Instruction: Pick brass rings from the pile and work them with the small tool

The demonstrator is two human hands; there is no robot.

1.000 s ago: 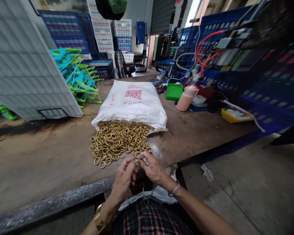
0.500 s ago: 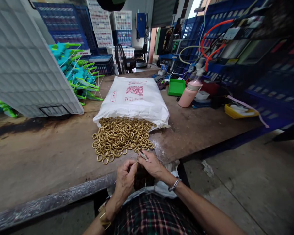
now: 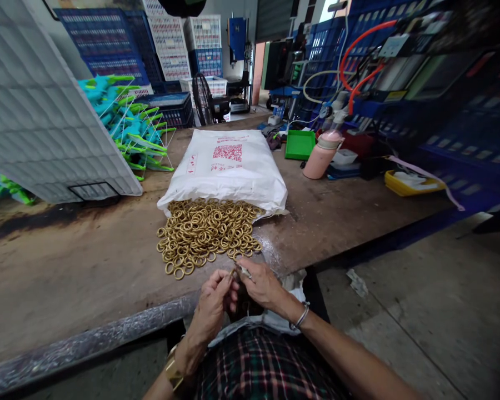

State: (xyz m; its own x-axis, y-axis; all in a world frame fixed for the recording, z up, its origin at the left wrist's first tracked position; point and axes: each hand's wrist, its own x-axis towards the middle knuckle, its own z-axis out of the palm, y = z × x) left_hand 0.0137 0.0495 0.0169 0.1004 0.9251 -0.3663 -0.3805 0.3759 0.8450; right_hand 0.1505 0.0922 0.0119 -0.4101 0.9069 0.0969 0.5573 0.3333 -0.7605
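Note:
My left hand (image 3: 215, 300) and my right hand (image 3: 261, 283) meet at the near edge of the brown worktable (image 3: 79, 266), fingers pinched together. Between the fingertips sits a brass ring with a small silvery metal clip (image 3: 242, 271); which hand grips which piece is hard to tell. Just beyond them a heap of brass rings (image 3: 206, 233) spills from the open mouth of a white sack (image 3: 227, 166) lying on the table. Below my hands an open bag or cloth (image 3: 275, 319) rests in my lap.
A white gridded panel (image 3: 45, 111) leans at the left, with teal and green plastic-and-wire parts (image 3: 129, 128) behind it. A pink bottle (image 3: 321, 155), green tray (image 3: 299, 145) and yellow tray (image 3: 412, 183) stand at the right. Stacked blue and white crates (image 3: 166, 44) fill the back.
My hands stayed together at the table edge, shifting slightly while working the ring and clip. The view tilted a little.

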